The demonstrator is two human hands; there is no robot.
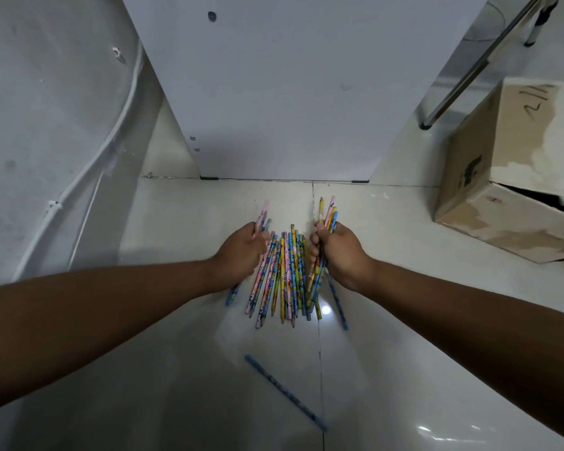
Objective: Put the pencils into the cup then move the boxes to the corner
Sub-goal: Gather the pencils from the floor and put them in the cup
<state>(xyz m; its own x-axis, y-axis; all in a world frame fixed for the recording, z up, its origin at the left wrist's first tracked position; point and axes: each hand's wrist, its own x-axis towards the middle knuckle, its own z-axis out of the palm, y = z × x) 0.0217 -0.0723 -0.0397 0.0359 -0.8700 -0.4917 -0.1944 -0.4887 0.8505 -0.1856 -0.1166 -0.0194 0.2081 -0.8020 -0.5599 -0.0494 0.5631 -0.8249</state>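
Nearest, one blue pencil (284,392) lies alone and slantwise on the tiled floor (176,369). Beyond it the pile of patterned pencils (285,275) fans out between the person's hands. The left hand (241,252) pinches a few, and the right hand (339,252) is curled round a thicker bunch. They look light, stiff and glossy, so likely to slide loose; gripping each bundle round its middle seems safest. Farther right, by the white cabinet (290,92), sits a torn cardboard box (502,177). No cup shows.

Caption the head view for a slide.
Left hand and right hand each grip colourful patterned pencils beside a pile on the white tiled floor, worn cardboard box nearby.
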